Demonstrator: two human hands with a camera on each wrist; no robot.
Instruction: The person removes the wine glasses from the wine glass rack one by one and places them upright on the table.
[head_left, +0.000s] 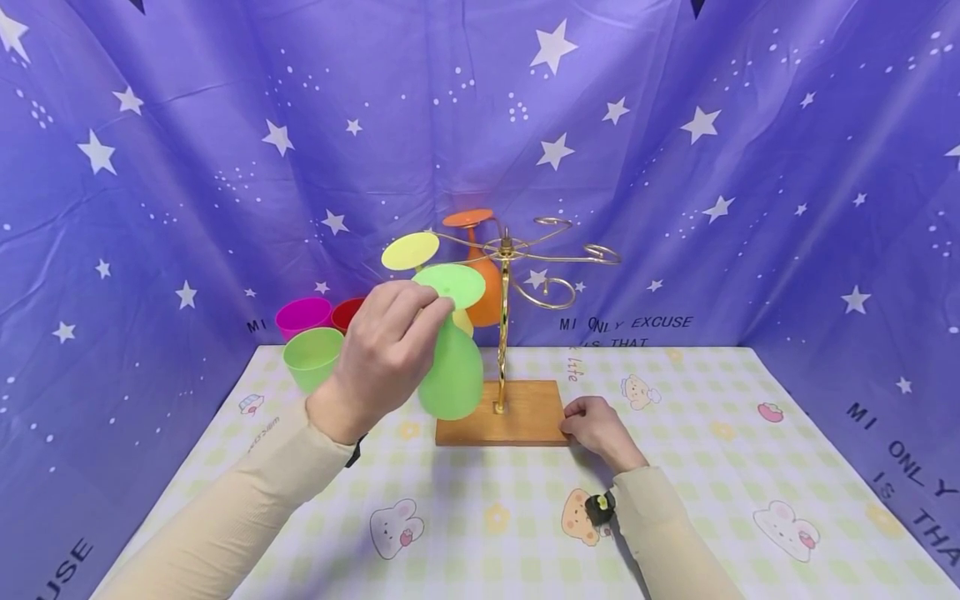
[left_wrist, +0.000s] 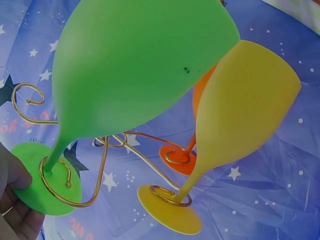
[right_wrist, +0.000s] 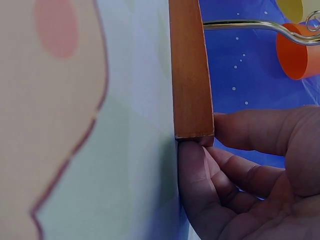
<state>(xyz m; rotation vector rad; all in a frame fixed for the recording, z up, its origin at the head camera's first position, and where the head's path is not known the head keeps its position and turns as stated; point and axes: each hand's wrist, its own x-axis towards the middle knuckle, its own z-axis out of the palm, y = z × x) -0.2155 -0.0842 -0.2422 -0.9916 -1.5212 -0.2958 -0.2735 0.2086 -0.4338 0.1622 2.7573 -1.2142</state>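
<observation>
Left of the stand (head_left: 503, 333), my left hand (head_left: 392, 346) pinches the green goblet (head_left: 453, 375), probably light, slick, by its foot (head_left: 459, 284); my right hand (head_left: 600, 429) grips the base (head_left: 534, 412).

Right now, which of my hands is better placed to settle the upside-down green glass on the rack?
Likely your left hand: it pinches the green glass by its foot, the stem apparently inside a hook. Your right hand is lower, gripping the wooden base.
</observation>
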